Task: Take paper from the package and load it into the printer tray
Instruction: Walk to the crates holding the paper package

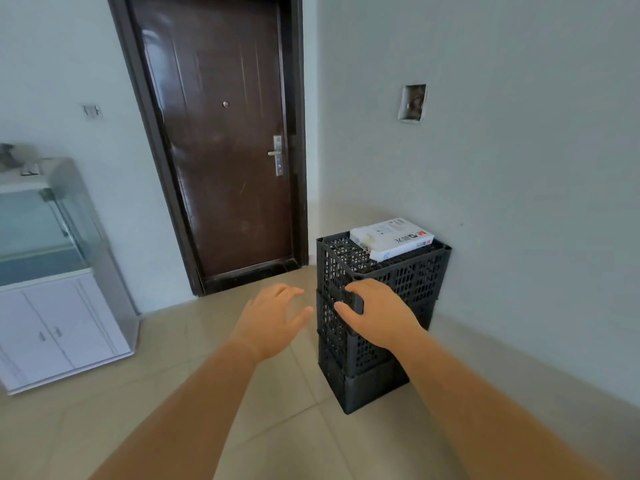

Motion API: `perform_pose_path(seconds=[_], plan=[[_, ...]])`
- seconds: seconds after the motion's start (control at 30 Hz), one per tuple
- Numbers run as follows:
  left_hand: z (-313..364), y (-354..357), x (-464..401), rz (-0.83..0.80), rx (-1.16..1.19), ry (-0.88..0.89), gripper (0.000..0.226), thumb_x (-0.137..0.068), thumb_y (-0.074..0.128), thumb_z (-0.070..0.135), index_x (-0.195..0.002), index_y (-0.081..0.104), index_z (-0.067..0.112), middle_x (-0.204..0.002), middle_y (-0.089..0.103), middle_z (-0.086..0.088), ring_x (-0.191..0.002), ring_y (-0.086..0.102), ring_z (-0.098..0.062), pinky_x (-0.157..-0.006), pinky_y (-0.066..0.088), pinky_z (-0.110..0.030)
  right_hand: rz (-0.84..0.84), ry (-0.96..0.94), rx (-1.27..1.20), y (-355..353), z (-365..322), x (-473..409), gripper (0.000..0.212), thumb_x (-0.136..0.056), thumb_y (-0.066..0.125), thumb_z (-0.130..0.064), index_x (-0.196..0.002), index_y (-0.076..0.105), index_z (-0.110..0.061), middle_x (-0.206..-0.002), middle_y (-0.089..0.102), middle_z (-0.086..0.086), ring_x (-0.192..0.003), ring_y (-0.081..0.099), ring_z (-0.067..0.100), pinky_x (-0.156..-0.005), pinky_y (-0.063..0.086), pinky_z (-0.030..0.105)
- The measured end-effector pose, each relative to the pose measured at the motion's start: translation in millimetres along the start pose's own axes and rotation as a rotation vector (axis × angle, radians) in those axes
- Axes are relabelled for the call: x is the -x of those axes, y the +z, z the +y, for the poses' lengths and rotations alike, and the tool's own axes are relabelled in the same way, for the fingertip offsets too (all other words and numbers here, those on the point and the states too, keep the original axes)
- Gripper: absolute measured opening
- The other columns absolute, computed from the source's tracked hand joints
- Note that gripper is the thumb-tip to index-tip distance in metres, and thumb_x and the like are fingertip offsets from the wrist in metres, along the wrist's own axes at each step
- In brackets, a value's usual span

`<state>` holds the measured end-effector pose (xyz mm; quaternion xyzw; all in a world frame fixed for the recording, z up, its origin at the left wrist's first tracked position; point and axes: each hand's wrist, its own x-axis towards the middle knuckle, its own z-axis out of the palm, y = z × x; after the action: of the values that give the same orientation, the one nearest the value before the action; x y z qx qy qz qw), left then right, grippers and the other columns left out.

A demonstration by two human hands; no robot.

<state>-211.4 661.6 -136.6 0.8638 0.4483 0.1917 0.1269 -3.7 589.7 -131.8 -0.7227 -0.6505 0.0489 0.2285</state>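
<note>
- Left hand (273,320): nearest the camera, fingers spread, holding nothing, over the floor.
- Right hand (377,313): curled round a small dark object (358,304), unidentifiable, in front of the crates.
- Paper package (391,239): white, lying flat on the stacked black crates (381,289), far corner, by the wall.
- Risk: one hand occupied; a one-handed lift could drop the heavy package.
- Room: tiled floor (207,393), brown door (221,133), white cabinet (62,327). No printer visible.
</note>
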Motion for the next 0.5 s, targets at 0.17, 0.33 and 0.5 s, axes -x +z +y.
perform_pose_path(seconds=[0.17, 0.33, 0.5], plan=[[-42.1, 16.0, -74.5, -0.023, -0.011, 0.001, 0.054, -0.09, 0.04, 0.059, -0.135, 0.044, 0.031, -0.141, 0.044, 0.007, -0.134, 0.035, -0.014, -0.112, 0.029, -0.046, 0.024, -0.025, 0.042, 31.1, 10.4, -77.2, 0.055, -0.09, 0.048, -0.057, -0.133, 0.052, -0.022, -0.134, 0.054, -0.002, -0.124, 0.047, 0.018, -0.102, 0.041, 0.037], [-67.4, 17.6, -164.0, -0.043, -0.1, 0.035, 0.052, -0.091, 0.04, 0.057, -0.135, 0.045, 0.03, -0.143, 0.043, 0.006, -0.135, 0.034, -0.015, -0.114, 0.026, -0.043, 0.061, -0.01, -0.005, 51.9, 31.6, -169.2, 0.057, -0.089, 0.048, -0.058, -0.133, 0.052, -0.021, -0.135, 0.054, -0.001, -0.125, 0.047, 0.018, -0.103, 0.041, 0.037], [-84.8, 10.0, -255.0, -0.019, -0.139, 0.108, 0.051, -0.091, 0.041, 0.055, -0.135, 0.046, 0.029, -0.14, 0.045, 0.007, -0.132, 0.035, -0.015, -0.111, 0.029, -0.044, 0.098, -0.012, -0.004, 59.0, 47.0, -251.9, 0.057, -0.088, 0.046, -0.059, -0.132, 0.052, -0.024, -0.133, 0.056, -0.003, -0.124, 0.048, 0.018, -0.102, 0.043, 0.038]])
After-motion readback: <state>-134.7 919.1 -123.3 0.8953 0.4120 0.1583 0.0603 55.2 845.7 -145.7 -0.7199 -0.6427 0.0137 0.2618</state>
